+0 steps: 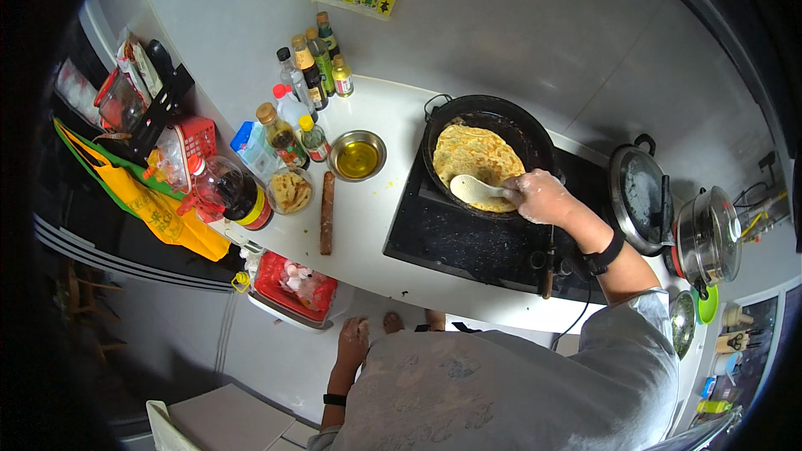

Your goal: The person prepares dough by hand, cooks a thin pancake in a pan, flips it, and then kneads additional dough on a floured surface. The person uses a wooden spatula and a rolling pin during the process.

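Note:
My right hand (pixel 537 198), dusted with flour, grips the handle of a white plastic rice paddle (pixel 470 188). The paddle's blade rests against a browned flatbread (pixel 476 153) in a black wok-like pan (pixel 526 119). This pan stands on the black cooktop (pixel 463 241). My left hand (pixel 354 339) hangs low at my side, away from the counter; whether its fingers are closed is unclear. To the pan's left are a steel bowl of yellow oil (pixel 358 158) and a brown rolling pin (pixel 327 213).
Several sauce bottles (pixel 305 62) line the counter's back left, near a large dark bottle (pixel 241 194) and a container of flatbread (pixel 290 191). Right of the cooktop stand a lidded pan (pixel 636 194) and a glass-lidded steel pot (pixel 708 238). A red-lined bin (pixel 294 285) sits below the counter edge.

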A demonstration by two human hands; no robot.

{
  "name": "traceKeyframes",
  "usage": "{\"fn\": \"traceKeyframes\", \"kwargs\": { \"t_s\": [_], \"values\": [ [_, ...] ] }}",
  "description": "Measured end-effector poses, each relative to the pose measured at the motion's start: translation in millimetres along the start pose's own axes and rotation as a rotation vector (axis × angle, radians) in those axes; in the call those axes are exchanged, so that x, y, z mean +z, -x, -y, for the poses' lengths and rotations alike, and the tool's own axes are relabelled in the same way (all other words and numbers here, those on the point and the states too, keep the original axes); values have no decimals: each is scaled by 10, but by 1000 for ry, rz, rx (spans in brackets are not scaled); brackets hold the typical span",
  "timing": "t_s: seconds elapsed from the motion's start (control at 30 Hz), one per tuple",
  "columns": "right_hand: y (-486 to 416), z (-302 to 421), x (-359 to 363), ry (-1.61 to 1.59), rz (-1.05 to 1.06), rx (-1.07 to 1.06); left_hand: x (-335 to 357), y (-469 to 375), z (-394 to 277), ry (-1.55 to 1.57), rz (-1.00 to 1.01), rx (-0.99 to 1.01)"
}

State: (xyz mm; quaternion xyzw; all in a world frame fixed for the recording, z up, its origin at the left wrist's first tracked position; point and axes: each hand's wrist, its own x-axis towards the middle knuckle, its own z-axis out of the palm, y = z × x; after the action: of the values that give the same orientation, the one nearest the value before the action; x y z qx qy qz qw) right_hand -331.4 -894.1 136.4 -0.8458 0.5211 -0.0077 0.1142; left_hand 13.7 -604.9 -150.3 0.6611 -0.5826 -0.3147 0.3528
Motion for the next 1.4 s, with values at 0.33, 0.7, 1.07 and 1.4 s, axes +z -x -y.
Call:
{"fn": "traceKeyframes", "kwargs": {
  "t_s": [0.33,0.7,1.07,1.4],
  "values": [
    [-281,-31,237,310,-58,50,-84,44,-152,52,-6,-94],
    [-954,-846,655,-449,-50,544,-25,157,-90,47,-19,-118],
    [-962,-779,712,-323,87,482,-4,147,-99,31,-16,-58],
    [-712,-999,563,-448,-6,499,13,165,-120,25,-5,-105]
  ]
}}
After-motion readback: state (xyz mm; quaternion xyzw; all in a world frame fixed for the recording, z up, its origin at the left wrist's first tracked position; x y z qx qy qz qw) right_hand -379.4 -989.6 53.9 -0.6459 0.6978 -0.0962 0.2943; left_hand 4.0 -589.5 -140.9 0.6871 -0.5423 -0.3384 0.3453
